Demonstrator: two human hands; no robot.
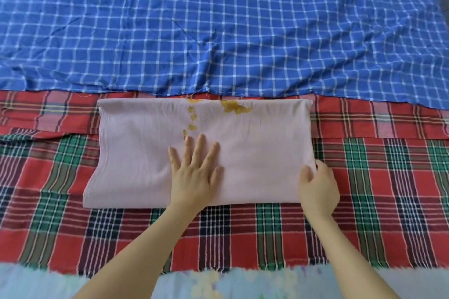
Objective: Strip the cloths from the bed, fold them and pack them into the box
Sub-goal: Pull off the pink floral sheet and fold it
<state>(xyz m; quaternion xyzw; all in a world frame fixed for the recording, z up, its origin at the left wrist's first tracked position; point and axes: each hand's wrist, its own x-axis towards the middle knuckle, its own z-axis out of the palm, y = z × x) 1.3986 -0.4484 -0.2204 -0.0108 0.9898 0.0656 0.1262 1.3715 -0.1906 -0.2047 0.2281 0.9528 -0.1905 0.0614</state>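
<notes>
Status: pale pink cloth part-folded; left hand flat, pressing; right hand grasping edge. Pending: blue checked cloth, red-green plaid cloth; box unseen.

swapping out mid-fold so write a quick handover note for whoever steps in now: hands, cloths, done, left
Left hand: flat, pressing on the folded pale pink cloth.
Right hand: fingers curled round that cloth's right edge.
Pink cloth lies on the red-and-green plaid cloth; the blue-and-white checked cloth is spread beyond it.
Done: pink cloth folded into a rectangle.
Left: likely another fold, then strip and fold the plaid and checked cloths, pack all; box not in view.
</notes>
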